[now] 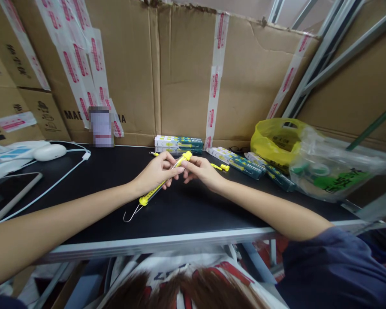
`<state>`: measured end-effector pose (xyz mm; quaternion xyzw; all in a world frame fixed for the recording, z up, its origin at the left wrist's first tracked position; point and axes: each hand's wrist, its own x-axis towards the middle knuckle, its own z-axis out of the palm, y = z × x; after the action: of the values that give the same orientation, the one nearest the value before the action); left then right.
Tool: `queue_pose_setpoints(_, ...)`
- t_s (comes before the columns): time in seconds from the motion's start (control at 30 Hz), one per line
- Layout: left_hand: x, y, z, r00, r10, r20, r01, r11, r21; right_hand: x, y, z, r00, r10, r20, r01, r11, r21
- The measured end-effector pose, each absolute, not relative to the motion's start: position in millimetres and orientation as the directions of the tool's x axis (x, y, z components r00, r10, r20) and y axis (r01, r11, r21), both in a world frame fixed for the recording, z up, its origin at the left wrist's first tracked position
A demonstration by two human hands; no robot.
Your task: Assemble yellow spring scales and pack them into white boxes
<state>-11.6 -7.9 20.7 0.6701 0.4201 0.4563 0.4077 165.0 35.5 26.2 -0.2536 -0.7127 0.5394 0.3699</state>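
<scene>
A yellow tube-shaped tool (pixel 156 189) with a clear barrel and a bent wire hook at its lower end slants over the black tabletop (pixel 193 210). My left hand (pixel 157 171) is closed around its upper half, thumb along the barrel. At the yellow top end, my right hand (pixel 201 171) has its thumb and fingers pinched on the tool. Behind my right hand lies a small yellow piece (pixel 224 167). Another yellow tip (pixel 153 153) shows just behind my left hand.
Small green and white boxes (pixel 179 144) stand at the back, with more (pixel 238 162) lying to the right. Beyond them are a yellow bag (pixel 276 143) and a clear bag (pixel 334 171). A phone (pixel 11 193), white cable and power strip (pixel 16 154) occupy the left.
</scene>
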Motion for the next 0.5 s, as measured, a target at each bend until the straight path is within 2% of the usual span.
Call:
queue_pose_setpoints(0.17, -10.8, -5.8, 16.4, 0.263, 0.938, 0.225, 0.157, -0.271, 0.95, 168.4, 42.5, 33.5, -0.53, 0.816, 0.232, -0.187, 0.155, -0.97)
queue_pose_setpoints(0.37, -8.5, -2.5, 11.0, 0.374, 0.926, 0.05, 0.166, -0.12, 0.979, 189.4, 74.2, 55.6, -0.296, 0.919, 0.261, -0.312, 0.165, -0.936)
queue_pose_setpoints(0.5, -6.2, -3.2, 9.0, 0.4, 0.916, 0.021, 0.243, -0.128, 0.961, 201.2, 94.8, 59.2, -0.202, 0.947, 0.249, -0.296, 0.183, -0.938)
